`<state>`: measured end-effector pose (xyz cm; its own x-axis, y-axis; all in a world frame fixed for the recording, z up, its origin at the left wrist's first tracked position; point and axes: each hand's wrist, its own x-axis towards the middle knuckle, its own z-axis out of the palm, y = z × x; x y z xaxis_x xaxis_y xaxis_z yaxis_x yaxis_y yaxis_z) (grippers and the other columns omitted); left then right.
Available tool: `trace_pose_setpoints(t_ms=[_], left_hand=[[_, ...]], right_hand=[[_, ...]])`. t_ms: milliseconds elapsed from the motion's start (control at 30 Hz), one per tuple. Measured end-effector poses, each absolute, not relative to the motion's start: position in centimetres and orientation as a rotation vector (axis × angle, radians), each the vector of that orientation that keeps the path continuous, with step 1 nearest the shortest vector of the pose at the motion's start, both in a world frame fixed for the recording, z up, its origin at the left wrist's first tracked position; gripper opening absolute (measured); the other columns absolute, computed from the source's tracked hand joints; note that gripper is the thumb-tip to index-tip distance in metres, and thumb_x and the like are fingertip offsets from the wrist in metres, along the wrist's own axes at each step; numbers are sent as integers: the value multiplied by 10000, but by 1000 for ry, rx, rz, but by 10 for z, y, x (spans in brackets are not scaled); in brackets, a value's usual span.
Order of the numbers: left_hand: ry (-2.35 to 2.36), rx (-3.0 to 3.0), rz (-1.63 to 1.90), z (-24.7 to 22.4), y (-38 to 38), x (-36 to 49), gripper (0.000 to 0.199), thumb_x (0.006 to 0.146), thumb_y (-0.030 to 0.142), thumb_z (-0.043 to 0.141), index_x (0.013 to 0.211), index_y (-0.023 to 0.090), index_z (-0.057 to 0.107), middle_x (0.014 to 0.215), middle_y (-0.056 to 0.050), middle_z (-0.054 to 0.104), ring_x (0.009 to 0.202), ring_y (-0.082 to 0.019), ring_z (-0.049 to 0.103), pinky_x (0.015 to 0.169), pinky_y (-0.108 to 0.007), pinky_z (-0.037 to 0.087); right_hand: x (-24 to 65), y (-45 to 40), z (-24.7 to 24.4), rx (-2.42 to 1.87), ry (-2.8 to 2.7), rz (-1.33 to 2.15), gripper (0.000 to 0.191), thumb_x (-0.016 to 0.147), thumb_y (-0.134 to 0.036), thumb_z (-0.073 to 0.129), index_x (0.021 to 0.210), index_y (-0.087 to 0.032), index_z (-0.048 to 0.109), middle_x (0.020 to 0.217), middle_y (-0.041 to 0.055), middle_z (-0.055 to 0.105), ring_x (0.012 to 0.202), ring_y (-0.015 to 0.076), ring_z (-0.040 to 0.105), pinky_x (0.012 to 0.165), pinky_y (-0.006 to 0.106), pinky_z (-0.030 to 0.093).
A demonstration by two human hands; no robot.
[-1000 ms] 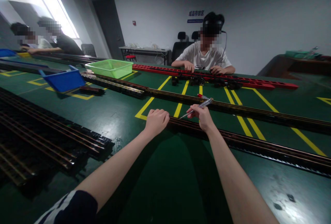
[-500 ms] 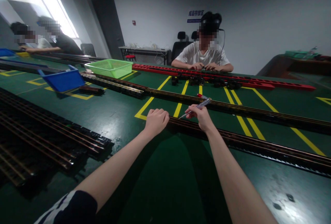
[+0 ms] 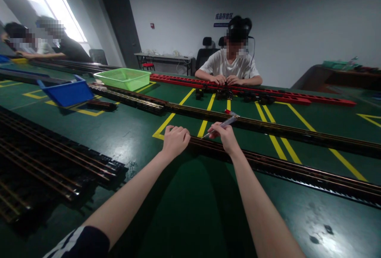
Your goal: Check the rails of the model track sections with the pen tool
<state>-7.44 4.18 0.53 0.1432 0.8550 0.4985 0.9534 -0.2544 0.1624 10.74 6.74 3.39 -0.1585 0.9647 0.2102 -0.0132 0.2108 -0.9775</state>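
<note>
A screwdriver [image 3: 229, 121] with a clear handle is gripped in my right hand [image 3: 225, 137]. Its thin shaft slants down to the left, and the tip reaches the near long black track strip [image 3: 268, 162], which carries copper-coloured lines along its length. My left hand [image 3: 176, 141] is closed over the left end of that strip, fingers curled over its far side. The strip end under the left hand is hidden. Just beyond the right hand, a small red-tipped item [image 3: 228, 112] lies by a second black strip [image 3: 285, 129].
Several black strips [image 3: 59, 151] lie at left. A blue bin [image 3: 67, 93] and a green basket [image 3: 125, 78] stand behind them. Across the green table, a person's hands [image 3: 226, 80] work over red rails [image 3: 321, 99], with small black parts [image 3: 258, 98] in front.
The view has shifted slightly, so most things sit a little further left. Both hands keep their hold, and the screwdriver tip stays at the near strip.
</note>
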Motion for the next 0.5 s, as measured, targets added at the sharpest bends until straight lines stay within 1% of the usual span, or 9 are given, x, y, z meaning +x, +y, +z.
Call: trace_pose_setpoints(t_ms=[167,300,400,500], left_hand=[[-1826,-2164,-731,3,46,-86,338,860,238,336,734,216,649,794,-30,691,760,-184,597,875,-386,333],[-1867,-2112,-705,4,49,-98,339,842,229,334,712,223,648,783,-28,693,757,-185,596,876,-396,324],[-1873,-2113,-708,4,51,-108,350,837,220,320,711,227,646,813,-26,704,765,-176,604,875,-381,325],[-1898,-2070,-723,4,53,-116,363,830,214,309,705,223,650,829,-34,708,785,-182,609,880,-385,321]], right_hand=[[96,66,33,-978,-1451,1140,225,681,-356,585,550,-174,607,489,8,582,481,128,547,528,266,447],[91,65,33,-961,-1549,1156,214,698,-357,604,606,-166,629,553,29,634,539,142,583,562,271,456],[91,63,35,-968,-1606,1136,206,721,-348,597,651,-159,643,614,40,661,586,145,598,583,270,454],[91,62,36,-970,-1623,1140,201,727,-342,597,660,-159,643,625,38,664,600,142,599,589,266,451]])
